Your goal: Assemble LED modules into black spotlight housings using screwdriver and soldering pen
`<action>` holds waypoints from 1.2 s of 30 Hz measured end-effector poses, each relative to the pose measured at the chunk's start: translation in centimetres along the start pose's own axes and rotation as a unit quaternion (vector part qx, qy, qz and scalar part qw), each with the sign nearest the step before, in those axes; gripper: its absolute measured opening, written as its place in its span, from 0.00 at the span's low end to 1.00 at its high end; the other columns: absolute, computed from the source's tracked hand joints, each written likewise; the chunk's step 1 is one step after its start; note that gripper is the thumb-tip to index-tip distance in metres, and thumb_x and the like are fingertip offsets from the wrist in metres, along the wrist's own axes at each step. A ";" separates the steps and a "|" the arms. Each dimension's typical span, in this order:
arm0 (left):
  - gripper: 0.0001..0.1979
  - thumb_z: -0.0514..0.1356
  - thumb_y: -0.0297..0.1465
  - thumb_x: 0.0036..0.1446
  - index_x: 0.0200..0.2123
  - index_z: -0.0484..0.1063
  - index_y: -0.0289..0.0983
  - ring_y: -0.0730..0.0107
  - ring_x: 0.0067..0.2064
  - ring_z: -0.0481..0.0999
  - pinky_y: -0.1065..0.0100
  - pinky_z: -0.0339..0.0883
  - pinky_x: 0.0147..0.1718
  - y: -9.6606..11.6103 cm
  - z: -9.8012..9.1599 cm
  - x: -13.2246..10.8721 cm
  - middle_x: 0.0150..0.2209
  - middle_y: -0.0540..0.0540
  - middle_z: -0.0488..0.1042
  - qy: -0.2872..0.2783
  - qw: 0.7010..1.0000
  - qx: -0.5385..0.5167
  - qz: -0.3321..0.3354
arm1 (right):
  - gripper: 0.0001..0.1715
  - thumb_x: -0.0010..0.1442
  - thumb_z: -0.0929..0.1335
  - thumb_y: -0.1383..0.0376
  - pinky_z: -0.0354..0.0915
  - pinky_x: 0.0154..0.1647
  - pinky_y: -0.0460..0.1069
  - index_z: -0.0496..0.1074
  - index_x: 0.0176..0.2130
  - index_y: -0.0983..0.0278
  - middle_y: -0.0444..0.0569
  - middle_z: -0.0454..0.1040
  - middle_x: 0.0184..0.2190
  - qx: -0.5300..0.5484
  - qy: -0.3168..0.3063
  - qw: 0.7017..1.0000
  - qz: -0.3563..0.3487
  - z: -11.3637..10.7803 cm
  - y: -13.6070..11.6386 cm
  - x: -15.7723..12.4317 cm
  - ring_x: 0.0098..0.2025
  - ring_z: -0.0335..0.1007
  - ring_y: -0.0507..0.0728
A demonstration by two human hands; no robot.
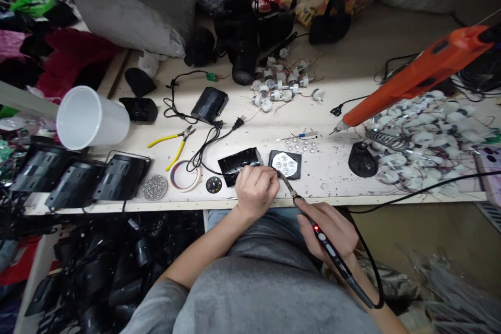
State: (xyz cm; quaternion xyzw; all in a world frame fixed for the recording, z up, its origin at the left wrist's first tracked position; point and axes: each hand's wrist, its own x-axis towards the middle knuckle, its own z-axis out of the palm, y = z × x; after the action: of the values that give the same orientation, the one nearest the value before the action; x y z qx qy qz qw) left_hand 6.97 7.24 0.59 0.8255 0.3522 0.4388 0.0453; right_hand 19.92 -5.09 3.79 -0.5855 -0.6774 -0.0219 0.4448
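A long pale wooden workbench [352,177], scuffed and speckled, runs across the view. Above its right part hangs a big orange plastic power screwdriver [415,75], its long body sloping down to the left with the bit tip lowest. At the left a white plastic cup [92,117] lies on its side, mouth to the left, above a row of black boxy lamp housings [78,180].

Near the front edge, a thin black pen-shaped soldering iron [324,242] with a red light on its shaft lies along a diagonal: cord end low at the right, metal tip pointing up and left toward a small black square plate carrying a round white LED board [286,164]. The right hand [329,232] is wrapped around the iron's grip, wrist low over the lap. The left hand [255,189], forearm reaching up from the lower left, is curled narrow, fingertips pinched at the plate's left edge; what they pinch is too small to tell. It partly covers a glossy black rectangular plastic casing [238,163].

Left lie yellow-handled pliers [174,143].
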 end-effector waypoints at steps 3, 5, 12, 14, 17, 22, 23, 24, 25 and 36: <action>0.05 0.63 0.23 0.57 0.32 0.73 0.39 0.67 0.33 0.73 0.64 0.63 0.33 0.0 0.0 0.0 0.33 0.51 0.81 -0.001 1.000 0.003 0.001 | 0.25 0.58 0.69 0.79 0.71 0.30 0.49 0.72 0.55 0.67 0.52 0.76 0.32 0.008 -0.006 1.000 0.009 0.1 0.0 -0.1 0.30 0.71 0.54; 0.05 0.63 0.23 0.56 0.32 0.73 0.40 0.67 0.33 0.73 0.64 0.63 0.33 0.0 0.0 -0.1 0.33 0.51 0.81 -0.002 1.000 0.003 0.002 | 0.25 0.58 0.69 0.79 0.71 0.30 0.49 0.73 0.54 0.67 0.52 0.76 0.32 0.009 -0.008 1.000 0.010 0.1 0.0 0.0 0.30 0.71 0.53; 0.05 0.64 0.23 0.56 0.32 0.73 0.39 0.67 0.33 0.73 0.64 0.64 0.33 0.0 -0.1 0.0 0.32 0.51 0.81 0.000 1.000 0.000 0.004 | 0.23 0.59 0.69 0.79 0.71 0.30 0.48 0.73 0.53 0.69 0.52 0.76 0.30 0.008 -0.003 1.000 0.008 0.0 -0.2 0.1 0.29 0.72 0.53; 0.06 0.63 0.23 0.56 0.31 0.73 0.39 0.67 0.33 0.73 0.64 0.64 0.33 0.0 0.0 0.0 0.32 0.51 0.81 0.002 1.000 0.001 0.004 | 0.23 0.59 0.69 0.79 0.71 0.30 0.48 0.73 0.53 0.68 0.51 0.76 0.30 0.006 -0.002 1.000 0.011 0.1 -0.2 0.0 0.29 0.71 0.53; 0.06 0.63 0.23 0.56 0.31 0.73 0.39 0.67 0.33 0.73 0.64 0.63 0.33 0.1 0.0 0.0 0.32 0.51 0.81 0.003 1.000 0.003 0.002 | 0.24 0.59 0.69 0.78 0.71 0.30 0.49 0.72 0.54 0.67 0.50 0.77 0.31 0.004 -0.003 1.000 0.015 0.2 -0.1 -0.1 0.29 0.72 0.54; 0.06 0.63 0.22 0.56 0.31 0.73 0.39 0.67 0.32 0.73 0.64 0.63 0.33 0.1 0.1 0.0 0.32 0.51 0.81 0.001 1.000 0.005 0.002 | 0.24 0.59 0.69 0.78 0.71 0.30 0.49 0.72 0.54 0.66 0.51 0.77 0.32 0.005 -0.002 1.000 0.016 0.3 0.2 -0.3 0.30 0.72 0.54; 0.06 0.63 0.22 0.56 0.30 0.73 0.40 0.67 0.32 0.73 0.64 0.63 0.33 0.1 0.1 0.0 0.32 0.51 0.81 0.001 1.000 0.005 0.002 | 0.24 0.59 0.69 0.78 0.72 0.31 0.49 0.72 0.54 0.67 0.51 0.77 0.32 0.005 -0.003 1.000 0.018 0.3 0.2 -0.3 0.30 0.73 0.54; 0.06 0.63 0.23 0.56 0.30 0.73 0.40 0.67 0.32 0.73 0.64 0.63 0.33 0.1 0.1 0.0 0.32 0.51 0.81 0.001 1.000 0.006 0.002 | 0.24 0.59 0.69 0.78 0.72 0.31 0.49 0.72 0.54 0.67 0.52 0.77 0.32 0.006 -0.003 1.000 0.017 0.3 0.2 -0.3 0.30 0.73 0.54; 0.06 0.63 0.23 0.56 0.30 0.73 0.40 0.67 0.32 0.73 0.65 0.63 0.33 0.1 0.1 0.0 0.32 0.51 0.81 0.002 1.000 0.006 0.002 | 0.24 0.59 0.69 0.78 0.72 0.31 0.49 0.72 0.55 0.67 0.52 0.77 0.32 0.006 -0.003 1.000 0.017 0.3 0.3 -0.3 0.30 0.73 0.54; 0.06 0.63 0.22 0.55 0.31 0.73 0.40 0.67 0.32 0.72 0.64 0.63 0.33 0.1 0.2 -0.1 0.32 0.51 0.81 0.003 1.000 0.004 -0.007 | 0.25 0.60 0.67 0.76 0.72 0.33 0.49 0.73 0.56 0.65 0.49 0.78 0.33 0.001 0.011 1.000 0.008 -1.1 0.1 -1.2 0.31 0.74 0.54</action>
State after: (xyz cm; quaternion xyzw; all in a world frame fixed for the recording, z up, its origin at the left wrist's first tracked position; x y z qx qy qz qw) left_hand 7.18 7.14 0.43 0.8221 0.3592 0.4394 0.0444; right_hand 20.53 -6.65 3.67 -0.5905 -0.6677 -0.0237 0.4527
